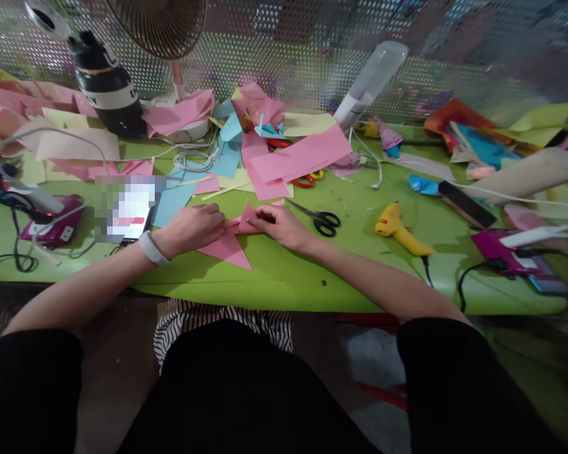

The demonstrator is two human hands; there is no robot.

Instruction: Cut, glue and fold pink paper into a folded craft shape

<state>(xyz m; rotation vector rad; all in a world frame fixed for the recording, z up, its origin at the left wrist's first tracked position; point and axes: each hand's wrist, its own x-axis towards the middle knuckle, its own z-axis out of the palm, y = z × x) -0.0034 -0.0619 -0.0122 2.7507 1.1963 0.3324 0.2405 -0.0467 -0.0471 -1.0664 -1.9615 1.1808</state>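
Note:
Between my hands is a piece of folded pink paper (247, 221), its point standing up a little off the green table. My right hand (277, 227) pinches its right side between thumb and fingers. My left hand (201, 224), with a white band on the wrist, is closed on the narrow left end of the same paper. Beneath lies a flat pink paper triangle (230, 250), partly hidden by my left hand. Black-handled scissors (324, 221) rest just right of my right hand.
A yellow glue gun (400, 230) lies to the right, its cord over the table edge. A phone (135, 208) is at the left. Pink and blue paper sheets (303, 153), cables, a fan (163, 25) and a black vase (106, 88) crowd the back. Purple power strips (497, 252) sit at both sides.

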